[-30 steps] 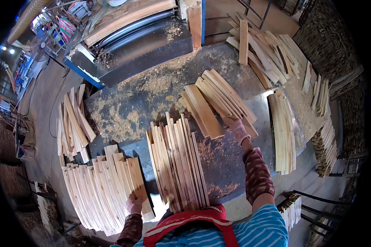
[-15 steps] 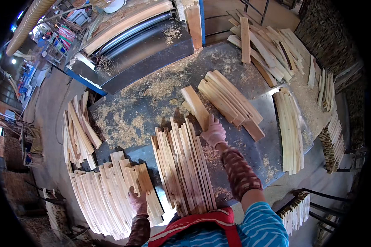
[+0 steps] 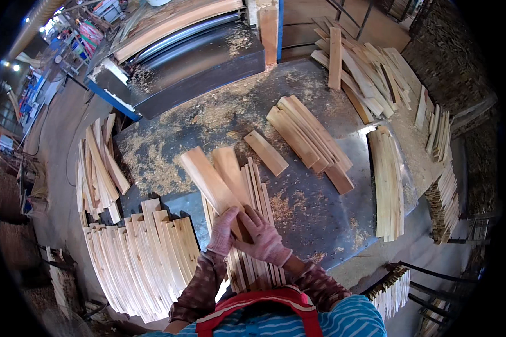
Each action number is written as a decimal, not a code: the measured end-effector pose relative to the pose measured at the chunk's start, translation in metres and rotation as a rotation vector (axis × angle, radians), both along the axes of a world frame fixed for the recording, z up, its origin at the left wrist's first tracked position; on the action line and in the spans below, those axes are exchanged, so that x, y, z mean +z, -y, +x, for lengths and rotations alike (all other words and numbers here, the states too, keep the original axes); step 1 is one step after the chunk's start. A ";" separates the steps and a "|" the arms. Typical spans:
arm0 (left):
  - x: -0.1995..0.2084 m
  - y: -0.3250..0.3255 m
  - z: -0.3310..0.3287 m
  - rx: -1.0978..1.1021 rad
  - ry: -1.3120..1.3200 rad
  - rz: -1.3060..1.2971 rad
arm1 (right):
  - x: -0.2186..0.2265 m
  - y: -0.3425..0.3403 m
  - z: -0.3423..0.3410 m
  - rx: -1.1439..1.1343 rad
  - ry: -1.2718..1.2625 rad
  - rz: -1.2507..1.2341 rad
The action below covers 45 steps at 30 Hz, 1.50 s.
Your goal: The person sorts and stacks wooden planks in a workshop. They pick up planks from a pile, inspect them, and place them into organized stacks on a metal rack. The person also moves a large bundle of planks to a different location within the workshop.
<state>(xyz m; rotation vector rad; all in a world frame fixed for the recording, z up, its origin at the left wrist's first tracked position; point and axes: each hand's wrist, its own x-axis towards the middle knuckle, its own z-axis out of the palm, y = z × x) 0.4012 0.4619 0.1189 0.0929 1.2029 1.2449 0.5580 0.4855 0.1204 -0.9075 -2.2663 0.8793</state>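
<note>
Both my hands wear pale pinkish gloves and meet in front of me, above a bundle of narrow wooden strips (image 3: 258, 194) standing side by side. In my left hand (image 3: 222, 230) is the near end of a flat wooden board (image 3: 208, 178), which slants away to the left. My right hand (image 3: 262, 238) is closed around a second wooden board (image 3: 229, 165), its fingers close to the first board's end. The two boards spread apart at their far ends and cross near my hands. Part of the second board's near end is hidden by my fingers.
A short board (image 3: 266, 153) lies alone on the sawdust-strewn metal table (image 3: 331, 224), beside a fanned stack (image 3: 309, 137). More strips form a row (image 3: 135, 264) at left and a stack (image 3: 387, 185) at right. A roller machine (image 3: 191, 62) stands at the back.
My right hand has come back toward me from the single board's area, now with a board. My left hand has left the left row and moved right, holding another board.
</note>
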 end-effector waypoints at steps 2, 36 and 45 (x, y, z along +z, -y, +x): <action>-0.027 0.015 -0.012 0.076 0.103 0.067 | -0.011 -0.007 0.003 -0.051 -0.230 -0.188; -0.119 0.163 -0.089 -0.167 -1.467 -0.110 | -0.070 0.008 0.089 -0.522 -0.753 -1.419; -0.171 0.133 -0.017 -0.086 -1.348 -0.167 | -0.214 0.068 0.124 -0.152 0.761 -0.363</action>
